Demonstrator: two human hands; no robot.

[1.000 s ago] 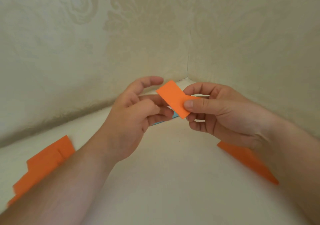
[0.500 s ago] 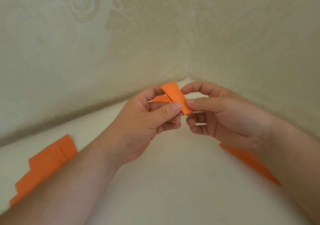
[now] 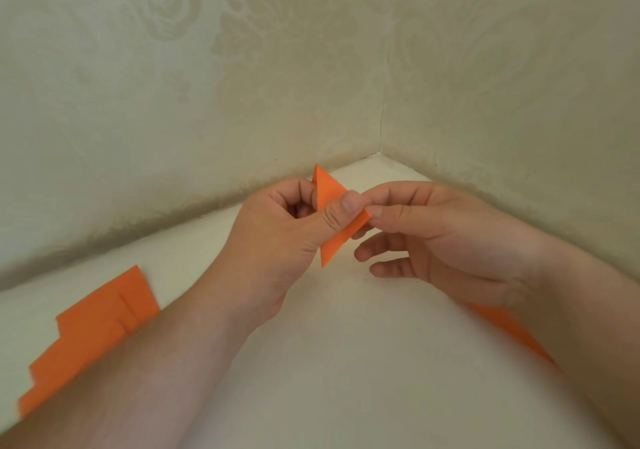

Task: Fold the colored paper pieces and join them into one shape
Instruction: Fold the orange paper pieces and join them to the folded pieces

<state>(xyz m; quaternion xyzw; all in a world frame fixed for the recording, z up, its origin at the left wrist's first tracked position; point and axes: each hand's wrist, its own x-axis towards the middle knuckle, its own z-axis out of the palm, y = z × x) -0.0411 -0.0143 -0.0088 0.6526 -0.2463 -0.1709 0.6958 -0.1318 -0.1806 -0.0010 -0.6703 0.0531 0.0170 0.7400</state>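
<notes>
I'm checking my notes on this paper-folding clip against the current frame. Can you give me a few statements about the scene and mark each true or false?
1. Both hands hold the folded orange piece above the table. True: the left hand pinches it with the thumb on top, and the right hand pinches its right edge.
2. The held piece is blue. False: it is orange.
3. A stack of orange paper pieces lies on the table beside the left forearm. True.
4. The right hand rests flat on the table. False: it is raised, with thumb and forefinger on the paper.
5. No paper lies near the right forearm. False: another orange piece shows under it.
</notes>
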